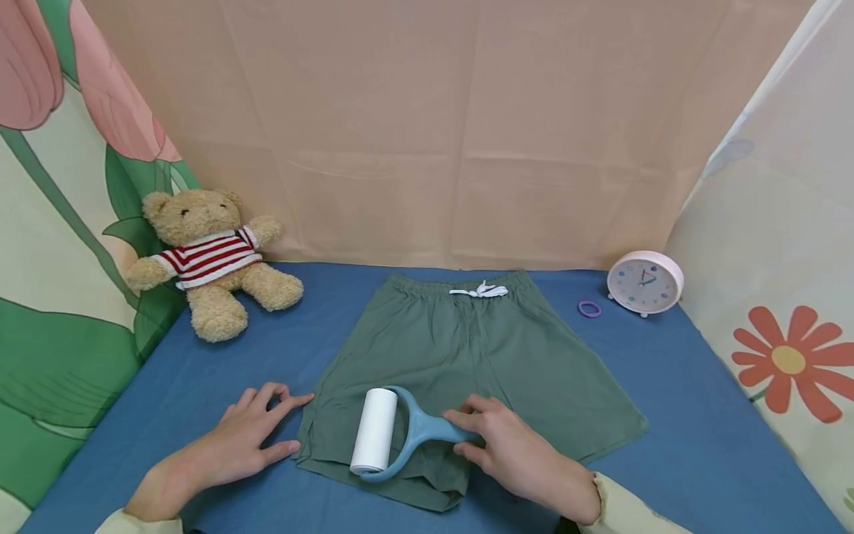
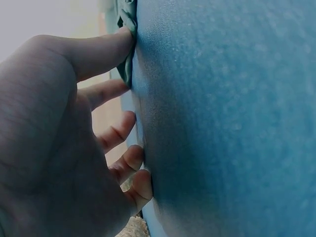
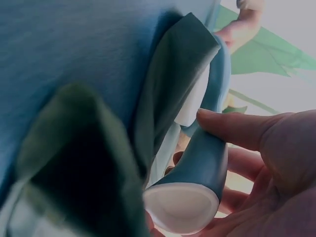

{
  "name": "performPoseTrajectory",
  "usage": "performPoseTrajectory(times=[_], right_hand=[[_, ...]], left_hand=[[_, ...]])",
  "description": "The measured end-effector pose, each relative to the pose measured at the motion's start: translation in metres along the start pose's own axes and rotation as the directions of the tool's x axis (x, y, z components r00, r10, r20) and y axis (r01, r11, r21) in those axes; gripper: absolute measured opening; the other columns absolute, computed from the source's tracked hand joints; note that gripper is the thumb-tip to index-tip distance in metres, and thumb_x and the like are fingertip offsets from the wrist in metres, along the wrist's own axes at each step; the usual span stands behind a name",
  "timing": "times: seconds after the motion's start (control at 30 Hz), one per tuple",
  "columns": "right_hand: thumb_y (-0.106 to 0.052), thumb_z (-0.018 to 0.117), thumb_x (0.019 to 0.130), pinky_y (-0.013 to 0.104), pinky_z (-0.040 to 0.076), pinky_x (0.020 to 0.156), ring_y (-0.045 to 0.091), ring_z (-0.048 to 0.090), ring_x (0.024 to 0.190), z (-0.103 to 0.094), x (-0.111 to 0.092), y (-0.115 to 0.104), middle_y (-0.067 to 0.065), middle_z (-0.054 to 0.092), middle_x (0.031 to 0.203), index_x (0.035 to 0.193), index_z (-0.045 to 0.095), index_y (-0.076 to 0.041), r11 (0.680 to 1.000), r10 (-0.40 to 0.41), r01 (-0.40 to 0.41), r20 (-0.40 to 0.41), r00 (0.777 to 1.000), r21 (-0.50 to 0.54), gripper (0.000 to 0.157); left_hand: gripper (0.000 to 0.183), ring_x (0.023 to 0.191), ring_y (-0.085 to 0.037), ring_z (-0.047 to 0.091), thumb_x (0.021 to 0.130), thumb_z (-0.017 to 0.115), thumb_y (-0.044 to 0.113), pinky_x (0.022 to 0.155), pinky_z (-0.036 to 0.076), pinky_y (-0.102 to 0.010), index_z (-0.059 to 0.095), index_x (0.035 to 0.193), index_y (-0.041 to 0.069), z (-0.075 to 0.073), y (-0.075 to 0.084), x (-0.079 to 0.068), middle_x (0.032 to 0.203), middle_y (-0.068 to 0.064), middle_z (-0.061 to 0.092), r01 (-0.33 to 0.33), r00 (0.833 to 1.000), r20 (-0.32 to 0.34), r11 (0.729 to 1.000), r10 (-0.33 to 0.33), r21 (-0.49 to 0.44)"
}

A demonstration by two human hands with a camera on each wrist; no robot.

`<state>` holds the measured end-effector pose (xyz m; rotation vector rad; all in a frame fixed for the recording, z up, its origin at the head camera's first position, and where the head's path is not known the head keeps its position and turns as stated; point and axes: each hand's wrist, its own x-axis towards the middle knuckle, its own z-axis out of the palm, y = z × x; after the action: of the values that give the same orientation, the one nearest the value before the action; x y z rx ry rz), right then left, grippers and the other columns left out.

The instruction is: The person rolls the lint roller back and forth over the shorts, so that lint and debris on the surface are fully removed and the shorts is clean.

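A pair of green shorts (image 1: pixel 467 356) with a white drawstring lies spread on the blue cloth. My right hand (image 1: pixel 514 456) grips the blue handle of a lint roller (image 1: pixel 375 430), whose white roll rests on the shorts' left leg. In the right wrist view, thumb and fingers wrap the lint roller's handle (image 3: pixel 195 158), with the shorts' hem (image 3: pixel 168 84) raised beside it. My left hand (image 1: pixel 250 430) touches the left edge of that leg with thumb and index fingertips. Its other fingers rest on the cloth, as the left wrist view of the left hand (image 2: pixel 64 133) shows.
A teddy bear (image 1: pixel 213 256) in a striped shirt sits at the back left. At the back right stand a pink round clock (image 1: pixel 644 283) and, beside it, a purple ring (image 1: pixel 589 308). Fabric walls close off the back and both sides of the blue surface (image 1: pixel 674 415).
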<state>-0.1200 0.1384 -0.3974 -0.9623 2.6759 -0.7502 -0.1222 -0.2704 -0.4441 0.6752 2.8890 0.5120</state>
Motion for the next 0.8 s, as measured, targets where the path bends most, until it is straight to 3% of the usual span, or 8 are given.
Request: performPoseTrajectory(times=[0.37,0.53,0.8], right_hand=[[-0.015,0.074,0.093,0.029,0.048,0.070,0.015,0.053,0.095,-0.020,-0.026,0.021,-0.004,0.056,0.111,0.137,0.066,-0.012,0.998,0.060,-0.060,0.040,0.997,-0.007,0.044],[-0.015,0.075,0.093,0.028,0.047,0.069,0.011,0.052,0.093,-0.028,-0.038,0.033,-0.007,0.055,0.109,0.136,0.066,-0.016,0.998,0.061,-0.062,0.046,0.997,0.000,0.044],[-0.017,0.074,0.094,0.026,0.046,0.066,0.008,0.051,0.087,-0.041,-0.054,0.051,-0.010,0.054,0.105,0.136,0.066,-0.020,0.997,0.059,-0.062,0.062,0.996,0.053,0.043]], left_hand=[[0.059,0.092,-0.020,0.032,0.098,0.061,0.051,0.067,0.027,-0.037,0.051,0.149,0.023,0.007,-0.009,-0.001,0.122,0.002,0.037,-0.076,0.995,-0.066,0.997,0.078,0.034],[0.061,0.092,-0.020,0.033,0.097,0.061,0.053,0.068,0.028,-0.038,0.051,0.150,0.023,0.003,-0.006,-0.001,0.123,0.001,0.038,-0.046,0.998,-0.036,0.999,0.046,0.005],[0.060,0.092,-0.019,0.032,0.097,0.063,0.051,0.069,0.028,-0.038,0.052,0.149,0.022,0.004,-0.004,-0.002,0.122,0.003,0.038,-0.039,0.998,-0.052,0.999,0.040,0.020]])
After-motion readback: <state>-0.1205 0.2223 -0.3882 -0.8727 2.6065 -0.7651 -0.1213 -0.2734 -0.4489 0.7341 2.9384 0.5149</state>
